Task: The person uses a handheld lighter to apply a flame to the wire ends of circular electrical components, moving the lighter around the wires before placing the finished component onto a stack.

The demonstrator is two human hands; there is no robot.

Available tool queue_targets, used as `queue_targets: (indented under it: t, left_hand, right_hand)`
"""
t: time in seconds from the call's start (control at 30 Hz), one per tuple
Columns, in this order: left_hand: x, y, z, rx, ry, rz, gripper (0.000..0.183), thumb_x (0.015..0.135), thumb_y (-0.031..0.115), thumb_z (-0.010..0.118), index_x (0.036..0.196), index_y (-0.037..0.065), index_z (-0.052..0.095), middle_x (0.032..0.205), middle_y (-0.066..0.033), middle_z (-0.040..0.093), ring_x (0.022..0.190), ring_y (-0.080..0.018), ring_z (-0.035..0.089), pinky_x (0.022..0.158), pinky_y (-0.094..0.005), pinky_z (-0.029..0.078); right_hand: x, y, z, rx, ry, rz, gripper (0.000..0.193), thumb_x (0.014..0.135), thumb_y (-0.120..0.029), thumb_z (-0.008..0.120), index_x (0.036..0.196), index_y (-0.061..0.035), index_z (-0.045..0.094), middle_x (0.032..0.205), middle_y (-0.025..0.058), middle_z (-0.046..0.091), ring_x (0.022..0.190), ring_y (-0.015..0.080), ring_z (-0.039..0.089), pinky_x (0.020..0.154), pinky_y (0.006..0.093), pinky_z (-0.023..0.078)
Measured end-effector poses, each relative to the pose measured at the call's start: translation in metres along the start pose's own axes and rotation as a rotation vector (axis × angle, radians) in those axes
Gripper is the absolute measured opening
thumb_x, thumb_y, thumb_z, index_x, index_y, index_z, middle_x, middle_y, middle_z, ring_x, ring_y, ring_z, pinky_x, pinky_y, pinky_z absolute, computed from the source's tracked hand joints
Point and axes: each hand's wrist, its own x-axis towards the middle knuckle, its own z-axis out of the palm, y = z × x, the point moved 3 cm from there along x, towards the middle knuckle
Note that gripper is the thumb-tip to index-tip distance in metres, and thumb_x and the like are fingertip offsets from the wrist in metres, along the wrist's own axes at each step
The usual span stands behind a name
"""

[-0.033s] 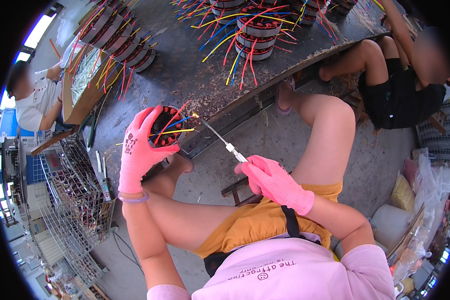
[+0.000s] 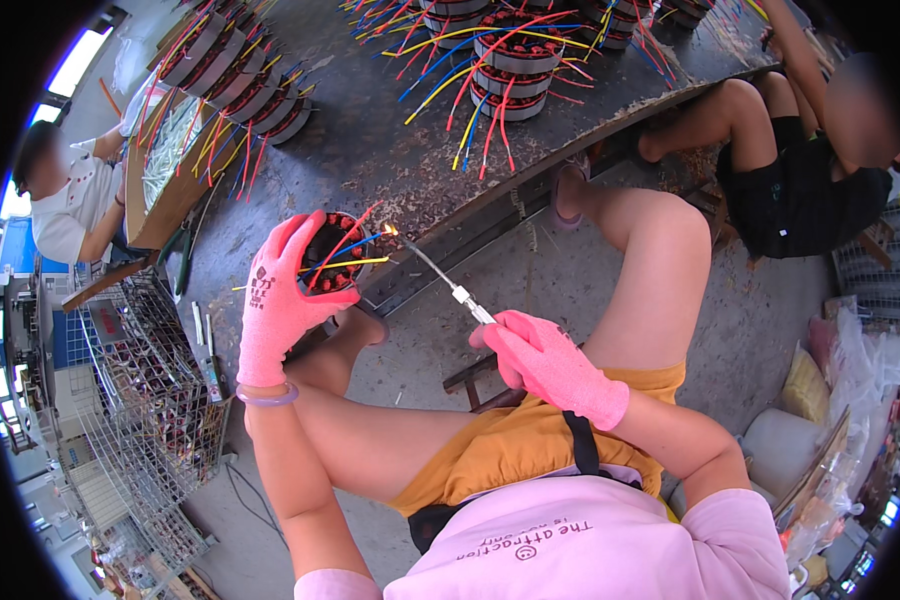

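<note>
My left hand (image 2: 278, 300), in a pink glove, is wrapped round the side of a wound motor stator (image 2: 322, 240) at the table's near edge. Red, blue and yellow leads stick out of the stator; the blue lead (image 2: 367, 238) points to the right. In my right hand (image 2: 550, 365), also gloved in pink, is a slim torch (image 2: 432, 267), a thin metal tube with a white collar. A small orange flame (image 2: 391, 230) burns at its tip, right by the end of the blue lead. Whether tip and lead touch, I cannot tell.
Stacked stators (image 2: 515, 75) with long coloured leads stand on the dark worn table (image 2: 370, 130); another stack (image 2: 235, 80) leans at left. A cardboard box (image 2: 160, 225) holds pale strips. Co-workers sit at left and right. Wire baskets (image 2: 135, 410) are beside me at left.
The flame at the torch tip looks slightly larger. Both hands and the stator stay in place.
</note>
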Motion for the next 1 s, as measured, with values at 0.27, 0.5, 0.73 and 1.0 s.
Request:
queue_targets:
  t: [0.27,0.5,0.73,1.0]
  left_hand:
    - [-0.0005,-0.0006,0.0009,-0.007,0.007,0.003,0.091,0.054,0.022,0.089,0.137,0.008,0.055,0.133,-0.0164,0.055,0.121,-0.0379,0.054,0.103,-0.0457,0.044]
    - [-0.0003,0.0001,0.0001,-0.004,0.011,0.010,0.091,0.053,0.022,0.089,0.136,0.007,0.055,0.132,-0.0166,0.055,0.120,-0.0380,0.054,0.102,-0.0454,0.044]
    - [0.0000,0.0009,0.0001,-0.011,0.011,0.012,0.091,0.053,0.022,0.089,0.136,0.007,0.055,0.133,-0.0171,0.055,0.120,-0.0386,0.054,0.102,-0.0457,0.045]
    - [-0.0005,0.0002,0.0006,-0.003,0.006,0.002,0.091,0.053,0.022,0.089,0.136,0.007,0.055,0.133,-0.0175,0.055,0.121,-0.0391,0.054,0.102,-0.0458,0.045]
  right_hand:
    - [0.0021,0.0067,-0.0015,0.007,0.003,-0.019,0.035,0.100,-0.035,0.051,0.107,-0.0039,0.064,0.061,-0.0005,0.049,0.047,0.0050,0.037,0.044,0.0238,0.027]
    - [0.0008,0.0023,0.0000,-0.002,0.004,-0.004,0.035,0.100,-0.036,0.051,0.106,-0.0037,0.064,0.061,-0.0002,0.050,0.048,0.0050,0.038,0.045,0.0238,0.028]
    - [-0.0010,-0.0008,-0.0018,-0.052,-0.008,0.034,0.036,0.101,-0.034,0.046,0.106,-0.0019,0.063,0.064,0.0025,0.052,0.055,0.0078,0.047,0.053,0.0253,0.041]
    - [-0.0008,-0.0016,-0.0013,-0.063,-0.020,0.010,0.036,0.101,-0.033,0.046,0.106,-0.0018,0.063,0.064,0.0022,0.051,0.055,0.0078,0.047,0.054,0.0253,0.041]
